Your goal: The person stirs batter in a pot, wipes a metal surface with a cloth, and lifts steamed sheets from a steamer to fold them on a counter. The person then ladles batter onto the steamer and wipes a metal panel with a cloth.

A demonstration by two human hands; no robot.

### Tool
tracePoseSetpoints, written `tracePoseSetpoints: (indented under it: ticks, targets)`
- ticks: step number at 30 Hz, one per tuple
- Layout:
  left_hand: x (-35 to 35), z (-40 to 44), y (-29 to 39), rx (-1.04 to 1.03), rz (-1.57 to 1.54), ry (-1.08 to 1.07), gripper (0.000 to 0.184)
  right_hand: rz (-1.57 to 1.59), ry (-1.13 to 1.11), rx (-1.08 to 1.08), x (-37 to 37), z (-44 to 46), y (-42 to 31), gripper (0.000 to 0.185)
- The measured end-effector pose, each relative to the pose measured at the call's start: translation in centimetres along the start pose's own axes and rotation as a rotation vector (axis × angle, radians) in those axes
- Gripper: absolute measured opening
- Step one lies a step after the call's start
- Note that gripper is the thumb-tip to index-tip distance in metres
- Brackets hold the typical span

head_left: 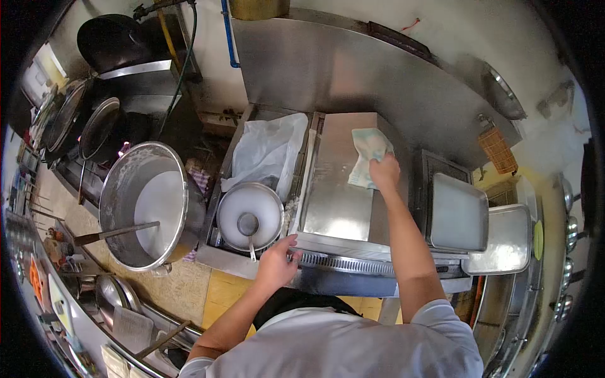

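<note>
My right hand (pixel 384 170) is closed on a pale, patterned cloth (pixel 368 148), which lies against the upper part of a stainless steel cover (pixel 337 183). The fingers are partly hidden behind the back of the hand. My left hand (pixel 277 261) hangs near the front edge of the counter with its fingers loosely apart and holds nothing. Just beyond it stands a round pan (pixel 228 217) of whitish content, with a small strainer or ladle (pixel 248 223) resting in it, its handle pointing toward me.
On the left stands a large metal pot (pixel 110 208) of white liquid with a long-handled tool (pixel 120 233) across its rim. A crumpled plastic sheet (pixel 268 145) lies behind the pan. Metal trays (pixel 459 211) sit at the right, and a steel splashback (pixel 353 69) rises behind.
</note>
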State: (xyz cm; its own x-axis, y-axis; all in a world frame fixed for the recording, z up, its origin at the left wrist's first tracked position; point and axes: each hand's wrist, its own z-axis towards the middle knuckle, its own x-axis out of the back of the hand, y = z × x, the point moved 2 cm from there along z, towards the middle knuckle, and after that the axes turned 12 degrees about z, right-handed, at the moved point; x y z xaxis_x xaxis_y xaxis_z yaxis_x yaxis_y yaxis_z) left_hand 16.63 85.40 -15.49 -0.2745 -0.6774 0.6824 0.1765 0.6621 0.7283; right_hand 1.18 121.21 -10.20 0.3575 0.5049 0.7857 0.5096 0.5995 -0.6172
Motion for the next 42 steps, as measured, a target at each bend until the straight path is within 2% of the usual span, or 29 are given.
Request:
tracePoseSetpoints:
  ticks: [3,6,12,24,27,30,32,34,36,38,42]
  targets:
    - [0.2,0.7,-0.3,-0.042,0.046,0.011,0.042,0.015,0.130,0.077,-1.9,0.7,0.7,0.044]
    - [0.4,1.2,-0.6,-0.064,0.075,0.018,0.042,0.016,0.165,0.081,-2.8,0.5,0.6,0.044]
    - [0.4,1.8,-1.5,-0.080,0.100,0.019,0.042,0.026,0.108,0.044,-4.1,0.5,1.2,0.055]
    - [-0.7,3.0,-1.5,-0.123,0.106,-0.002,0.044,0.002,0.036,0.058,-5.8,1.1,1.9,0.050]
    - [-0.1,3.0,-0.1,-0.166,0.130,0.034,0.044,-0.037,0.081,0.079,-7.6,2.7,4.5,0.052]
    - [0.5,2.0,0.9,-0.135,0.097,0.048,0.044,0.051,-0.126,0.159,-6.4,2.6,5.7,0.056]
    - [0.9,0.7,1.3,-0.085,0.073,0.028,0.044,0.009,-0.079,0.315,-4.6,-1.0,4.8,0.061]
    - [0.7,-1.1,1.1,-0.027,0.092,0.065,0.042,0.104,0.049,0.422,-3.1,-6.4,4.1,0.062]
    - [-0.5,-3.4,0.7,0.006,0.097,0.122,0.041,0.138,0.017,0.502,-2.0,-11.4,3.5,0.069]
    - [-1.7,-5.7,-0.1,0.013,0.101,0.211,0.040,0.231,-0.126,0.659,-3.8,-15.3,5.6,0.071]
    - [-3.1,-11.4,3.0,0.224,0.060,0.274,0.042,0.446,-0.545,0.775,-4.7,-26.1,6.5,0.071]
